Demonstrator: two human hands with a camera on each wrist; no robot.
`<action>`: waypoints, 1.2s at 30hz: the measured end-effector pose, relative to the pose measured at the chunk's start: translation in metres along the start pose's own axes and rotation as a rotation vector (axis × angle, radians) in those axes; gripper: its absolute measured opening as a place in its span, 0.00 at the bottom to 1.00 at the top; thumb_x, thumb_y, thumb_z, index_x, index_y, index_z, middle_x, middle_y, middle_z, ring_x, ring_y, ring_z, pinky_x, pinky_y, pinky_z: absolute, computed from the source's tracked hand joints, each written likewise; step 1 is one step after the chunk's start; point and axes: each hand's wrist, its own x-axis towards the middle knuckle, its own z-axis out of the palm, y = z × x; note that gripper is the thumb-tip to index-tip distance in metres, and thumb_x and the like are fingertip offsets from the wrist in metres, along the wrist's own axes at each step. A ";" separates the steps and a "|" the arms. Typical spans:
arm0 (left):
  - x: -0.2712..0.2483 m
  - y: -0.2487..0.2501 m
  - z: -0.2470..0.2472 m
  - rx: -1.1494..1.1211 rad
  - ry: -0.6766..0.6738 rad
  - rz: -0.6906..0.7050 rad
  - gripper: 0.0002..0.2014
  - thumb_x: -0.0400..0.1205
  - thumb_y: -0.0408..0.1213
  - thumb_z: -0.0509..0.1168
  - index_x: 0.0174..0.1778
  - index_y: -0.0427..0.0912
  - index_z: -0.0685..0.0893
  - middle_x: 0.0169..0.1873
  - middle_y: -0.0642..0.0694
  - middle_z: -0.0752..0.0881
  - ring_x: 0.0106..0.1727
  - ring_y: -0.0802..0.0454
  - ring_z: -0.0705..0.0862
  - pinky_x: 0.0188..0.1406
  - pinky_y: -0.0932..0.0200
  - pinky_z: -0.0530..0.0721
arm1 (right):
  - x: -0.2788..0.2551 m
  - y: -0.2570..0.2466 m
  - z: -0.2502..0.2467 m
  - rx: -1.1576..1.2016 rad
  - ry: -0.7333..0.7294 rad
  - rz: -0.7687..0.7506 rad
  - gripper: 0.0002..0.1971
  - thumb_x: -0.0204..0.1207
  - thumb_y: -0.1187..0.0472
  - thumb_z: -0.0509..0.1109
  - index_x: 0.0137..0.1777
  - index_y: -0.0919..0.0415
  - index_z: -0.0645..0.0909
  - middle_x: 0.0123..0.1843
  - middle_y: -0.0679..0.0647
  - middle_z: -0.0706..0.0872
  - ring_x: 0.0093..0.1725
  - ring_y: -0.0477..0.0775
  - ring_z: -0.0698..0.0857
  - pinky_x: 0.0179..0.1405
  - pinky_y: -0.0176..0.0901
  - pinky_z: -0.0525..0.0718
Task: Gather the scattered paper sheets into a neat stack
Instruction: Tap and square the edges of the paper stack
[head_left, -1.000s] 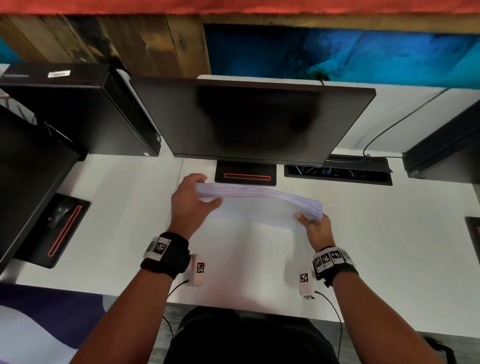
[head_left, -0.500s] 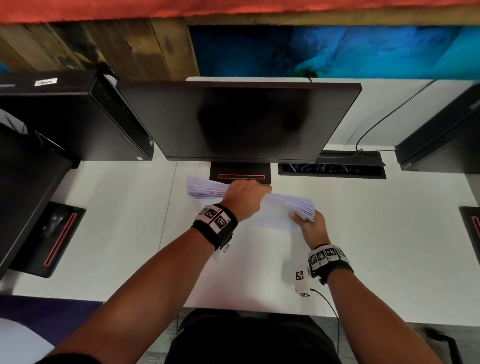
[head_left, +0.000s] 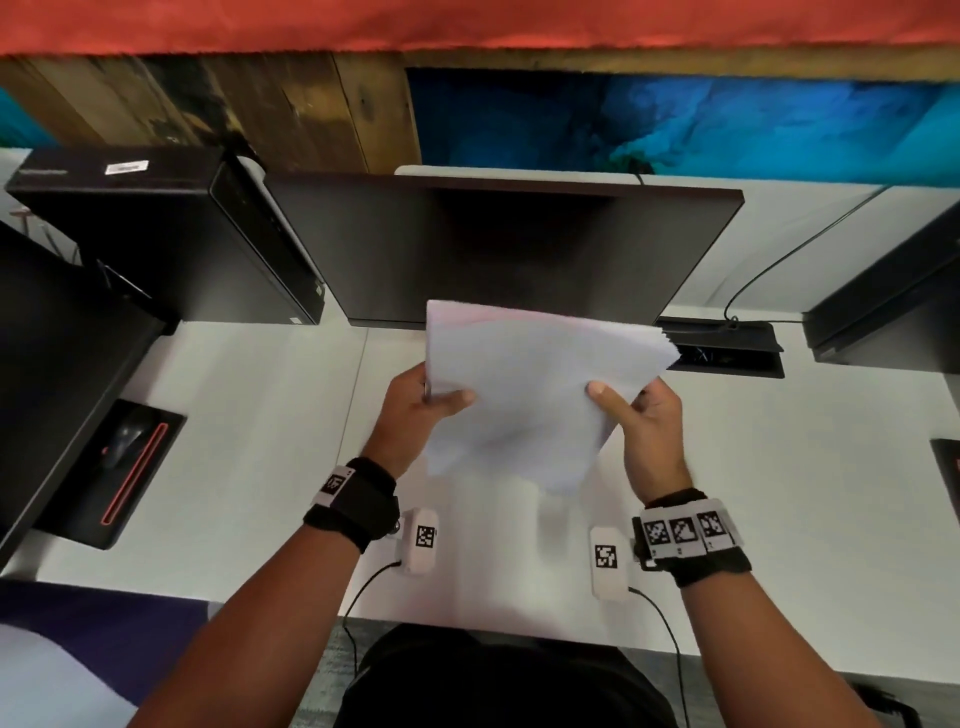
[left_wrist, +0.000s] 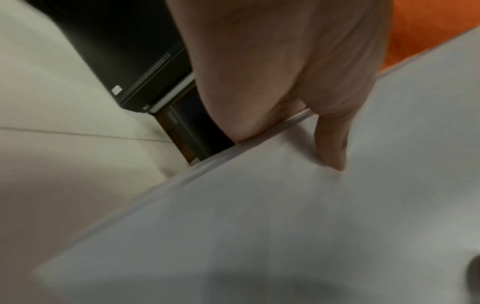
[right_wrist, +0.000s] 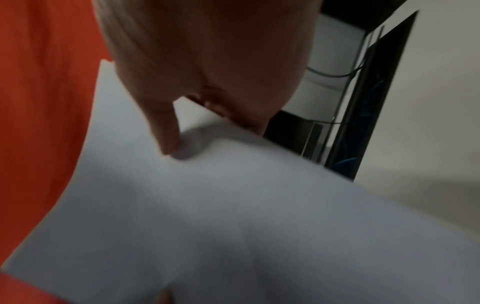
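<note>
A thick bundle of white paper sheets (head_left: 524, 395) is held up on end above the white desk (head_left: 249, 447), tilted toward me, its far-right corner fanned. My left hand (head_left: 415, 410) grips the left edge, thumb across the front face. My right hand (head_left: 639, 421) grips the right edge, thumb on the front too. In the left wrist view the thumb presses the sheets (left_wrist: 259, 226) beside my left hand (left_wrist: 298, 115). The right wrist view shows my right hand (right_wrist: 197, 115) pinching the sheets (right_wrist: 233, 216). The fingers behind the paper are hidden.
A black monitor (head_left: 498, 249) stands right behind the sheets. A black computer case (head_left: 171, 234) sits at back left, another monitor's base (head_left: 119, 467) with a mouse at far left, a cable slot (head_left: 727, 348) at back right. Dark equipment (head_left: 893, 306) is at far right.
The bundle, held flat and low over the desk before, has been turned up on end and raised. My left hand went from the top middle of the bundle back to its left edge.
</note>
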 end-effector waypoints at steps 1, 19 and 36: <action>-0.004 -0.006 0.002 -0.017 0.023 0.000 0.17 0.81 0.26 0.74 0.66 0.35 0.88 0.59 0.43 0.93 0.61 0.45 0.92 0.66 0.46 0.88 | -0.004 0.005 0.006 -0.015 0.060 -0.030 0.12 0.82 0.73 0.74 0.59 0.58 0.88 0.54 0.48 0.96 0.54 0.48 0.93 0.54 0.40 0.89; -0.019 -0.013 0.008 0.017 0.008 0.050 0.38 0.75 0.17 0.77 0.78 0.39 0.69 0.63 0.51 0.82 0.60 0.69 0.85 0.56 0.69 0.85 | -0.004 0.032 0.002 -0.132 -0.120 0.071 0.47 0.74 0.72 0.83 0.89 0.47 0.64 0.76 0.51 0.85 0.76 0.54 0.84 0.77 0.64 0.82; -0.018 -0.021 0.004 0.020 0.014 -0.043 0.49 0.76 0.30 0.77 0.89 0.55 0.58 0.77 0.51 0.79 0.78 0.52 0.79 0.77 0.52 0.79 | -0.007 0.024 0.004 -0.242 -0.123 0.058 0.54 0.77 0.62 0.83 0.93 0.43 0.50 0.86 0.46 0.74 0.83 0.49 0.76 0.84 0.56 0.75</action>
